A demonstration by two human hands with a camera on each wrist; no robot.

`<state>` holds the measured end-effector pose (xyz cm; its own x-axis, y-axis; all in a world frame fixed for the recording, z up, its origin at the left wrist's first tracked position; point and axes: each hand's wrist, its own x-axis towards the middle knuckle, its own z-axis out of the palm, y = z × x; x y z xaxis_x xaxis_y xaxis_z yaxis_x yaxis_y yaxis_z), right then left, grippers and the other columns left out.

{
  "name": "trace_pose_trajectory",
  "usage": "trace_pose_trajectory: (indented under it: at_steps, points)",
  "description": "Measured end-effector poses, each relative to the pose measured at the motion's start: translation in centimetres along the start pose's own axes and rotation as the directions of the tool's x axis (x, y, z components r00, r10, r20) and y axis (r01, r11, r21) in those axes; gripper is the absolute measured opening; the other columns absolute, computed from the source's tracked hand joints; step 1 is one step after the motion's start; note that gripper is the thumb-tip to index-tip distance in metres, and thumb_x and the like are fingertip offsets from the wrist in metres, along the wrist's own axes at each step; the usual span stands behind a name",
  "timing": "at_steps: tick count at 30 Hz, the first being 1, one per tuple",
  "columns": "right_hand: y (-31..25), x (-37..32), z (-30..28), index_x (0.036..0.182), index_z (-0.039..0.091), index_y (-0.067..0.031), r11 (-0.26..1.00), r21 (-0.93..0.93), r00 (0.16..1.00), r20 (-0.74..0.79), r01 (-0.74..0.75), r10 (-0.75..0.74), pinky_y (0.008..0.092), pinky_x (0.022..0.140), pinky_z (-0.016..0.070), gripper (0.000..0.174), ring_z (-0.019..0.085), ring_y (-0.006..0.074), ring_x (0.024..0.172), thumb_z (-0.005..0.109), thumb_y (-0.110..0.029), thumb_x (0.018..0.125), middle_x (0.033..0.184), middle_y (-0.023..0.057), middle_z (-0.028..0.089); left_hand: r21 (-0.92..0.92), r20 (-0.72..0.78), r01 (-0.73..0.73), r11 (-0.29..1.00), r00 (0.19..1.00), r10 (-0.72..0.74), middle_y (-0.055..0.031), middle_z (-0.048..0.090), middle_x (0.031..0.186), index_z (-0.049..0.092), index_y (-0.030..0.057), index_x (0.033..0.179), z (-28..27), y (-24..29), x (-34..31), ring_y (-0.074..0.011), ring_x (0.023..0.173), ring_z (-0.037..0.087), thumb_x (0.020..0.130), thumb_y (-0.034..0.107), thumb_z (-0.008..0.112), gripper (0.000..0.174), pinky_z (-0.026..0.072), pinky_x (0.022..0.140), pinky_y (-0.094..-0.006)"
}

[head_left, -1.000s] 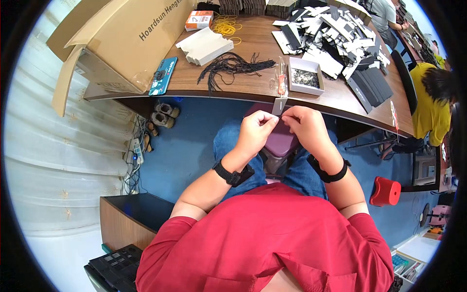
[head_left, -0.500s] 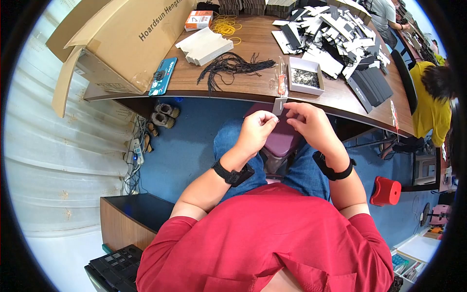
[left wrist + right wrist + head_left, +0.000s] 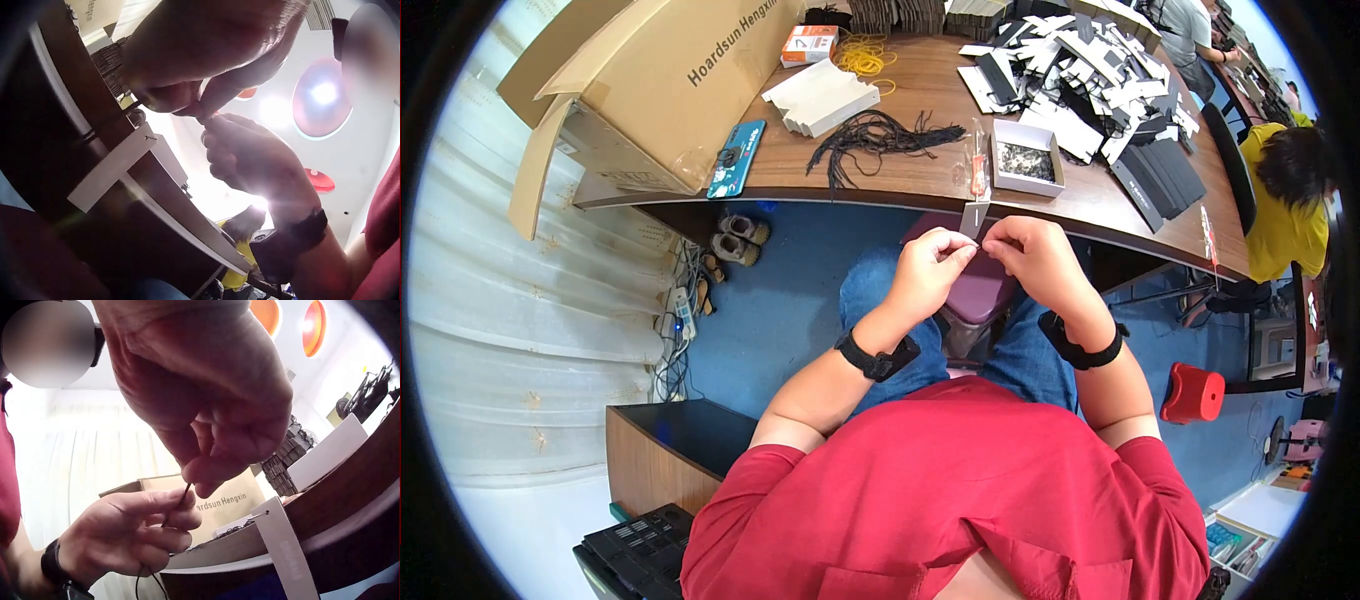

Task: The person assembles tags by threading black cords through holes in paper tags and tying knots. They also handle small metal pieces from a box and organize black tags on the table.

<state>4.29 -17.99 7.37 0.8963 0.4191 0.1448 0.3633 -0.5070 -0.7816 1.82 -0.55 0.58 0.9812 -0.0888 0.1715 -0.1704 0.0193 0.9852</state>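
Observation:
My left hand (image 3: 930,268) pinches a thin black cord (image 3: 165,521) between thumb and forefinger. Slack cord loops below its curled fingers in the right wrist view. Close beside it, my right hand (image 3: 1036,258) has thumb and forefinger together on the upper end of the same cord. Both sets of fingertips nearly meet in front of the desk edge. A hang tag (image 3: 282,544), a narrow card with a small hole near its top, juts out at the desk edge just beyond the hands. The head view shows this tag (image 3: 974,218) below a red-and-clear strip.
On the desk (image 3: 920,178) lie a bundle of black cords (image 3: 878,140), a white tray (image 3: 1028,158) of small dark pieces and a heap of black and white tags (image 3: 1090,80). A large carton (image 3: 670,90) stands at left. A red stool (image 3: 1192,392) is on the floor.
My right hand first drew away to the right with its fingers parted, then came back to the left fingertips. The left hand stayed nearly in place.

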Motion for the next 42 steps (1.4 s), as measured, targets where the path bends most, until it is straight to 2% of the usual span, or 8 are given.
trace_pose_trajectory:
  at_steps: [8, 15, 18, 20, 23, 27, 31, 42]
  points:
    - [0.8, -0.5, 0.3, 0.083, 0.065, 0.0009, 0.994, 0.083, 0.995, -0.064, -0.077, 0.082, 0.0288, 0.056, 0.0469, 0.011, 0.059, 0.0161, 0.059, 0.067, -0.01, 0.08, 0.067, 0.0116, 0.063, -0.191, 0.074, 0.204, 0.96, 0.978, -0.193, 0.0015, 0.06, 0.08, 0.067, -0.0005, 0.096, 0.0, 1.5, 0.1, -0.0061, 0.07, 0.051, 0.088, 0.005, 0.061, 0.012, 0.0416, 0.063, -0.0209]
    - [1.2, -1.0, 0.5, 0.08, 0.065, 0.0007, 0.988, 0.098, 0.984, -0.122, -0.116, 0.127, 0.0286, 0.057, 0.0478, 0.011, 0.06, 0.0172, 0.059, 0.068, -0.009, 0.078, 0.068, 0.0125, 0.063, 0.408, -0.023, -0.174, 0.896, 0.979, 0.201, -0.0061, 0.057, 0.073, 0.067, -0.0008, 0.088, 0.0, 0.7, 0.7, -0.0131, 0.067, 0.054, 0.084, 0.009, 0.064, 0.012, 0.0425, 0.06, -0.0255]
    - [2.0, -1.2, 1.2, 0.078, 0.065, -0.0003, 0.995, 0.053, 0.974, -0.207, -0.084, 0.093, 0.0298, 0.057, 0.0486, 0.01, 0.062, 0.0194, 0.061, 0.069, -0.009, 0.077, 0.069, 0.0131, 0.064, 0.492, -0.003, -0.035, 0.87, 0.999, 0.042, -0.004, 0.057, 0.071, 0.065, -0.0007, 0.078, -0.2, 0.8, 0.8, -0.0139, 0.062, 0.054, 0.086, 0.013, 0.064, 0.015, 0.0418, 0.058, -0.026]
    - [2.1, -1.4, 1.6, 0.077, 0.064, -0.0009, 0.999, -0.002, 0.962, -0.27, -0.041, 0.039, 0.0304, 0.057, 0.0488, 0.01, 0.062, 0.0214, 0.061, 0.069, -0.009, 0.076, 0.069, 0.0133, 0.063, -0.144, 0.1, 0.283, 0.948, 0.957, -0.271, 0.0015, 0.052, 0.066, 0.063, 0.0016, 0.081, -0.6, -0.9, 1.3, -0.0081, 0.053, 0.045, 0.089, 0.015, 0.061, 0.016, 0.0352, 0.047, -0.0216]
    - [2.4, -1.8, 2.4, 0.075, 0.062, -0.0052, 0.965, -0.227, 0.932, -0.304, 0.129, -0.196, 0.0352, 0.058, 0.0497, 0.006, 0.062, 0.0284, 0.066, 0.068, -0.008, 0.074, 0.072, 0.0108, 0.062, -0.691, 0.335, 0.542, 0.477, 0.826, -0.454, 0.0049, 0.047, 0.064, 0.062, 0.0021, 0.095, -1.1, -0.2, 1.7, -0.0012, 0.048, 0.034, 0.092, 0.014, 0.057, 0.013, 0.0238, 0.039, -0.0157]
    - [1.4, -2.0, 2.7, 0.073, 0.061, -0.0084, 0.875, -0.383, 0.877, -0.255, 0.295, -0.408, 0.0354, 0.057, 0.0502, 0.006, 0.062, 0.0272, 0.065, 0.068, -0.009, 0.073, 0.072, 0.0078, 0.061, -0.594, 0.311, 0.534, 0.602, 0.842, -0.44, 0.003, 0.051, 0.069, 0.064, -0.0005, 0.1, -0.2, 0.1, 1.1, -0.0027, 0.055, 0.044, 0.091, 0.011, 0.058, 0.016, 0.0341, 0.045, -0.0166]
    - [1.3, -1.0, 1.5, 0.074, 0.063, -0.008, 0.839, -0.403, 0.819, -0.289, 0.366, -0.496, 0.0338, 0.057, 0.0506, 0.006, 0.063, 0.0243, 0.065, 0.068, -0.01, 0.072, 0.072, 0.0071, 0.062, 0.11, 0.084, -0.021, 0.994, 0.996, 0.012, -0.0033, 0.059, 0.083, 0.065, -0.0039, 0.098, 0.9, -0.7, 0.7, -0.0106, 0.085, 0.059, 0.087, 0.0, 0.059, 0.013, 0.0471, 0.077, -0.0233]
    - [1.4, -1.3, 1.4, 0.078, 0.064, -0.0052, 0.952, -0.183, 0.939, -0.196, 0.247, -0.281, 0.0347, 0.059, 0.0499, 0.006, 0.062, 0.0281, 0.066, 0.068, -0.007, 0.074, 0.074, 0.0109, 0.062, -0.2, 0.059, 0.13, 0.971, 0.991, -0.121, -0.0016, 0.061, 0.08, 0.06, -0.0009, 0.09, 1.5, -1.4, 0.4, -0.006, 0.071, 0.055, 0.084, 0.004, 0.062, 0.008, 0.047, 0.063, -0.0227]
